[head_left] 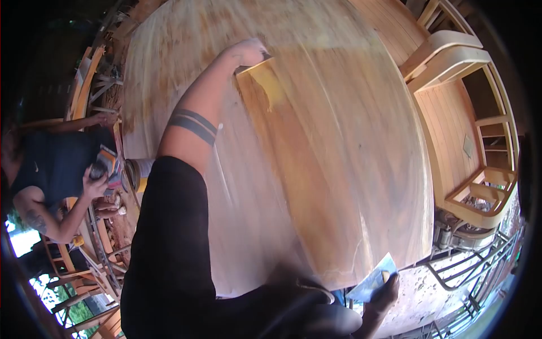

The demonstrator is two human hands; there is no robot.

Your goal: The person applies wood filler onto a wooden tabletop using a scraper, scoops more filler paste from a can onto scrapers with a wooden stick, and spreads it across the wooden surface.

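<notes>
1. Head view: nearest, at the lower right, the right hand [387, 289] is holding a pale sheet [370, 282] by its edge, just beside the near end of a wooden panel [372, 158].
2. The panel is filling the middle, stretching away from the person; an amber band [296, 164] is running lengthwise along it, looking already coated.
3. Farther up that band, a thicker yellow smear [273, 90] is lying on the wood, seemingly not yet spread thin.
4. At the band's far end, the left hand [248, 53] is gripping a flat spreader [254, 66], its edge apparently touching the panel.
5. Paler wood is showing on both sides, probably uncoated; the far part is carrying yellowish streaks, and whether those are finished cannot be told.
6. Past the panel's left edge, a co-worker [62, 161] is holding a dark round object [98, 170].
</notes>
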